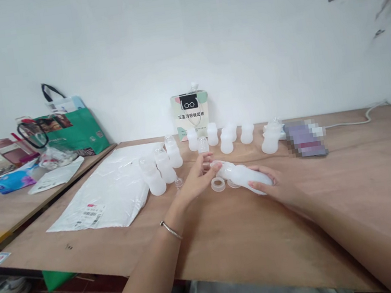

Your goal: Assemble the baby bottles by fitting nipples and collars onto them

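Btwn my L hand (197, 179) & R hand (274, 183), both gripping, bottle (246, 177) lies slantwise: top L & away, base end R.

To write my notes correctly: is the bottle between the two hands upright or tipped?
Tipped: the bottle slants, one end toward the left hand, the other in the right hand.

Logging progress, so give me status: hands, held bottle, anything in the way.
Right hand gripping held bottle; left hand at its top end. Held bottle tilted well off upright. Loose ring on table close by, other bottles standing beyond.
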Action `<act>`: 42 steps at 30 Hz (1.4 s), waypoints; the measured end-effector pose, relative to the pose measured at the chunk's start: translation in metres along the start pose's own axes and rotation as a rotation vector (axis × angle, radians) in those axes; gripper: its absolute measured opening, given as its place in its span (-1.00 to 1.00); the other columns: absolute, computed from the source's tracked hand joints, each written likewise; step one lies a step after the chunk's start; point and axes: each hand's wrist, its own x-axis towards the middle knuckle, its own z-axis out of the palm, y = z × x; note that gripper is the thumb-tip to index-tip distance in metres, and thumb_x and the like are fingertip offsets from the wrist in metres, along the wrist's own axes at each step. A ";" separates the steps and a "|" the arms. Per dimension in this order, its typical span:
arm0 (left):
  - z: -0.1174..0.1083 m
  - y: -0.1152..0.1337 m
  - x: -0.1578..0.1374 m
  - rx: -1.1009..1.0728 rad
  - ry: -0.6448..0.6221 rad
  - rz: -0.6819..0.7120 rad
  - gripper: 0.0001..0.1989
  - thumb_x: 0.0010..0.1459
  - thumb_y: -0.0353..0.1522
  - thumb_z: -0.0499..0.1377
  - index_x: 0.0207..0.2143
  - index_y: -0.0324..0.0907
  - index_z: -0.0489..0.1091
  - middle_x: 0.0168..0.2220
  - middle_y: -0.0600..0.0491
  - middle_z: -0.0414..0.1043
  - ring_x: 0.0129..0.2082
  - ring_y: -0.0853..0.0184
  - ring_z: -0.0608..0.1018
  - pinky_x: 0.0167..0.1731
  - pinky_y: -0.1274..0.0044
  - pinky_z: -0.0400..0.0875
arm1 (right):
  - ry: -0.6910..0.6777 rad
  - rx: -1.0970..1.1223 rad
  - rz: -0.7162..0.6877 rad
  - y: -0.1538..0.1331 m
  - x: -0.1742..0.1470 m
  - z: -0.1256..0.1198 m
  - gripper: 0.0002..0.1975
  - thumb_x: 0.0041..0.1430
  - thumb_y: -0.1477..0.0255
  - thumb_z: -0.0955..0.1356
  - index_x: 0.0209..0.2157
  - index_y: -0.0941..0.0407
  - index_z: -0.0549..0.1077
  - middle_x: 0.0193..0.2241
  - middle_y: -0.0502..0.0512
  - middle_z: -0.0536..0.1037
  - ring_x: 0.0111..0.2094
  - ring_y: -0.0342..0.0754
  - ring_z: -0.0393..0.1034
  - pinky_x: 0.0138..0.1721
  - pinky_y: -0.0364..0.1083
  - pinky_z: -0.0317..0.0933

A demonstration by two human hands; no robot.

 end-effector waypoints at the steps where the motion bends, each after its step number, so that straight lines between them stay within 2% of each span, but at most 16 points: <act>1: 0.002 -0.004 0.001 0.020 0.030 -0.030 -0.60 0.10 -0.10 0.06 -0.10 -0.15 0.22 -0.28 0.01 0.39 -0.39 0.40 0.45 -0.35 0.51 0.34 | 0.038 -0.072 -0.064 0.001 0.000 0.001 -0.57 0.00 0.20 0.35 -0.08 0.05 0.35 -0.12 0.12 0.47 -0.17 0.05 0.39 -0.22 -0.01 0.32; 3: 0.004 -0.009 0.003 0.049 0.027 -0.054 -0.62 0.11 -0.07 0.03 -0.24 -0.20 0.26 -0.45 0.07 0.37 -0.53 0.46 0.41 -0.46 0.56 0.31 | 0.120 -0.182 -0.185 0.003 -0.002 0.001 -0.56 -0.01 0.22 0.36 -0.07 0.04 0.35 -0.05 0.13 0.44 -0.06 0.11 0.33 -0.06 0.05 0.24; 5: 0.004 -0.009 0.003 0.016 -0.031 -0.028 -0.65 0.12 -0.10 0.04 -0.25 -0.20 0.26 -0.48 0.10 0.34 -0.53 0.47 0.39 -0.49 0.59 0.28 | 0.156 -0.213 -0.206 0.002 -0.004 -0.001 -0.54 -0.03 0.21 0.37 -0.06 0.04 0.35 -0.07 0.14 0.45 -0.08 0.12 0.34 -0.07 0.06 0.24; 9: -0.001 0.005 -0.001 -0.102 -0.191 0.080 -0.69 0.10 -0.23 0.12 -0.13 -0.16 0.24 -0.26 0.02 0.36 -0.29 0.40 0.42 -0.30 0.56 0.31 | -0.091 0.015 0.036 -0.004 -0.005 -0.007 -0.55 0.05 0.13 0.28 -0.09 0.10 0.38 -0.37 0.11 0.54 -0.44 0.01 0.44 -0.49 -0.06 0.32; 11: -0.002 0.011 -0.003 -0.149 -0.219 0.091 -0.66 0.08 -0.27 0.15 -0.08 -0.13 0.22 -0.13 -0.02 0.32 -0.17 0.35 0.41 -0.20 0.51 0.31 | -0.104 0.043 0.049 -0.006 -0.005 -0.006 -0.55 0.09 0.13 0.25 -0.08 0.11 0.37 -0.41 0.10 0.53 -0.47 -0.02 0.43 -0.53 -0.08 0.31; 15: 0.004 0.004 -0.002 -0.204 -0.086 -0.038 -0.53 0.07 -0.21 0.16 0.01 -0.09 0.12 -0.08 -0.04 0.31 -0.21 0.35 0.43 -0.25 0.49 0.34 | 0.197 -0.291 -0.235 -0.004 -0.006 0.003 -0.58 0.05 0.22 0.31 -0.04 0.03 0.32 -0.15 0.11 0.48 -0.17 0.06 0.39 -0.18 0.04 0.30; 19: 0.015 -0.008 0.002 -0.204 -0.006 -0.097 -0.53 -0.01 -0.17 0.21 -0.08 -0.17 0.23 -0.24 -0.01 0.37 -0.34 0.39 0.44 -0.33 0.50 0.34 | 0.249 -0.426 -0.416 -0.006 -0.011 0.009 -0.56 0.06 0.28 0.32 0.01 0.03 0.27 -0.08 0.13 0.42 -0.07 0.05 0.33 -0.07 0.03 0.24; 22: 0.019 -0.005 0.001 -0.253 -0.019 -0.036 -0.60 -0.06 -0.21 0.26 -0.19 -0.20 0.29 -0.28 0.03 0.36 -0.31 0.39 0.42 -0.31 0.53 0.32 | 0.201 -0.251 -0.261 -0.012 -0.012 0.006 -0.58 0.01 0.21 0.34 -0.07 0.04 0.33 -0.16 0.11 0.47 -0.18 0.04 0.39 -0.22 -0.01 0.32; 26: 0.019 0.005 -0.003 -0.337 -0.138 0.015 -0.56 -0.08 -0.29 0.29 -0.13 -0.16 0.26 -0.26 0.04 0.37 -0.28 0.38 0.42 -0.30 0.55 0.30 | -0.201 0.335 0.122 -0.018 -0.010 -0.001 -0.57 0.08 0.10 0.22 -0.21 0.17 0.37 -0.50 0.11 0.48 -0.60 -0.10 0.36 -0.69 -0.17 0.18; 28: 0.018 0.006 -0.004 -0.367 -0.150 0.021 -0.50 -0.09 -0.31 0.30 -0.08 -0.14 0.23 -0.23 0.03 0.37 -0.25 0.36 0.42 -0.27 0.53 0.30 | -0.270 0.484 0.195 -0.017 -0.008 -0.001 -0.53 0.09 0.08 0.19 -0.22 0.19 0.36 -0.57 0.10 0.46 -0.66 -0.12 0.31 -0.74 -0.18 0.11; 30: 0.018 0.003 -0.002 -0.400 -0.135 0.028 -0.47 -0.09 -0.31 0.30 -0.05 -0.14 0.21 -0.18 0.00 0.37 -0.19 0.34 0.42 -0.22 0.51 0.30 | -0.144 0.392 0.143 -0.015 -0.007 0.002 -0.56 0.07 0.10 0.23 -0.19 0.17 0.35 -0.52 0.10 0.48 -0.60 -0.09 0.36 -0.67 -0.15 0.19; 33: 0.019 -0.002 0.001 -0.356 -0.080 -0.018 -0.54 -0.07 -0.26 0.27 -0.10 -0.18 0.28 -0.16 -0.03 0.38 -0.21 0.34 0.43 -0.24 0.52 0.30 | 0.174 -0.024 -0.099 -0.012 -0.009 0.008 -0.57 -0.01 0.17 0.32 -0.12 0.07 0.33 -0.28 0.12 0.51 -0.33 0.02 0.43 -0.37 -0.03 0.33; 35: 0.019 -0.004 0.002 -0.301 -0.058 -0.063 -0.60 -0.05 -0.22 0.25 -0.17 -0.22 0.33 -0.24 0.00 0.40 -0.29 0.37 0.44 -0.30 0.54 0.30 | 0.274 -0.251 -0.254 -0.014 -0.013 0.012 -0.56 -0.03 0.22 0.35 -0.08 0.03 0.32 -0.16 0.13 0.48 -0.16 0.09 0.39 -0.19 0.04 0.29; 37: 0.018 -0.003 0.002 -0.291 -0.060 -0.074 -0.62 -0.06 -0.21 0.26 -0.22 -0.23 0.36 -0.31 0.03 0.42 -0.33 0.39 0.44 -0.32 0.55 0.29 | 0.304 -0.331 -0.327 -0.016 -0.017 0.013 -0.57 0.00 0.24 0.34 -0.06 0.03 0.32 -0.13 0.14 0.47 -0.13 0.10 0.37 -0.14 0.05 0.27; 39: 0.018 -0.002 0.001 -0.326 -0.080 -0.051 -0.63 -0.08 -0.24 0.28 -0.23 -0.23 0.37 -0.30 0.03 0.42 -0.31 0.38 0.45 -0.28 0.54 0.30 | 0.298 -0.264 -0.298 -0.018 -0.018 0.012 -0.58 0.00 0.22 0.34 -0.09 0.04 0.33 -0.14 0.14 0.48 -0.17 0.07 0.39 -0.20 0.01 0.30; 42: 0.019 0.002 -0.001 -0.371 -0.122 -0.013 -0.64 -0.11 -0.29 0.30 -0.22 -0.21 0.37 -0.27 0.03 0.42 -0.25 0.36 0.44 -0.23 0.52 0.30 | 0.052 0.074 -0.054 -0.021 -0.015 0.006 -0.61 0.02 0.16 0.31 -0.15 0.08 0.34 -0.34 0.09 0.52 -0.42 -0.05 0.42 -0.50 -0.12 0.30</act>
